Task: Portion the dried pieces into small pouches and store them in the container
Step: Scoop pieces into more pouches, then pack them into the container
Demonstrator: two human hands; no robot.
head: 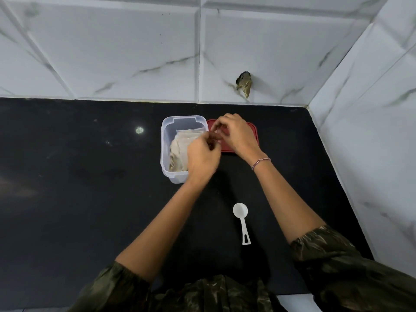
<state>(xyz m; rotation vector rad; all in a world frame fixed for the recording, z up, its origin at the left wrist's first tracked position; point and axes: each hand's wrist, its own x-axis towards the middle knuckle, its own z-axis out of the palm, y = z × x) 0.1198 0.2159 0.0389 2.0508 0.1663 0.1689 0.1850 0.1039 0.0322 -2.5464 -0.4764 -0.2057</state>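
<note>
Here left hand (202,156) and right hand (236,131) pinch one small blurred item (213,138) above container (163,145)

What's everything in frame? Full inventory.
container: 1, clear, open, mid counter
pouches: several, pale, inside container
lid: 1, red, flat beside container
scoop: 1, white, near side of counter
counter: 1, black
wall tiles: white marbled, behind
wall hole: 1, dark, above lid
bracelet: 1, right wrist
left hand: over container edge, fingers curled
right hand: over lid, fingers curled; contents blurred
</note>
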